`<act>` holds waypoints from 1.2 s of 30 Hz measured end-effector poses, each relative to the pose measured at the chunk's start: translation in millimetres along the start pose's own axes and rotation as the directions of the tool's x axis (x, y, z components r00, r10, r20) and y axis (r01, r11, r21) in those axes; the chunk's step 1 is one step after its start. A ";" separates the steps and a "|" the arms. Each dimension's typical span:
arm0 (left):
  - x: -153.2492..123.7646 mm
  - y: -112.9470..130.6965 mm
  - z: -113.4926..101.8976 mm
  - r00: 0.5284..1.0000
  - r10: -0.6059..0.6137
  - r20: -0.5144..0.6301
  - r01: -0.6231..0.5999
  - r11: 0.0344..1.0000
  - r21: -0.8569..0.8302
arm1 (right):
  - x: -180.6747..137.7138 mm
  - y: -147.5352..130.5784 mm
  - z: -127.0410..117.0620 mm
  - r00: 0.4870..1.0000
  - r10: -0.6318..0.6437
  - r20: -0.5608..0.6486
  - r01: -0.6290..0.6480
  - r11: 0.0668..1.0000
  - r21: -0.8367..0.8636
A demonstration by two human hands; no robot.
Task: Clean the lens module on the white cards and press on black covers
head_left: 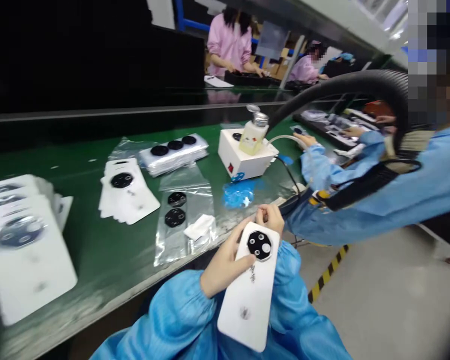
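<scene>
A white phone back cover (243, 300) with a round black camera plate (259, 245) is tilted over my lap, in front of the bench edge. My left hand (227, 262) grips it from the left, thumb lying across its face below the camera plate. My right hand (272, 218) is at the cover's top edge, partly behind it, with curled fingers pressed together; what they pinch is hidden. On the bench nearby, a clear zip bag (168, 245) has two round black camera plates (175, 217) and a crumpled white piece (200, 227) on it.
White back covers lie in a fanned stack (138, 202) and a larger stack (33, 270) at left. A wrapped bundle (176, 155) bears black discs. A white box (243, 162) carries a pump bottle (254, 135), beside blue film pieces (238, 195). A co-worker's sleeve (360, 200) and black hose (341, 82) are at right.
</scene>
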State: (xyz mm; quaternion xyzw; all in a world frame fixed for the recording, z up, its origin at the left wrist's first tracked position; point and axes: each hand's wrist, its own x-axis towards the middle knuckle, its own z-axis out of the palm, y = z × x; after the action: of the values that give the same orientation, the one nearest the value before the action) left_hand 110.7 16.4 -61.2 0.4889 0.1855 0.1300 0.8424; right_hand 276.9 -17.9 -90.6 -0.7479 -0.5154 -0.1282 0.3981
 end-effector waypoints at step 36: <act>-140.2 63.4 -8.9 0.488 0.427 -0.761 -0.260 0.904 0.340 | 50.0 -101.9 93.7 0.656 -0.395 0.643 0.253 0.918 0.306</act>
State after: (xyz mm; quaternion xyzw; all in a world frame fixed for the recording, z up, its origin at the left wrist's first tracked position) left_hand -21.4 -1.9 16.0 0.4716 0.4642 0.4907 0.5668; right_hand 189.2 99.2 -74.2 -0.5946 -0.7615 0.1413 0.2157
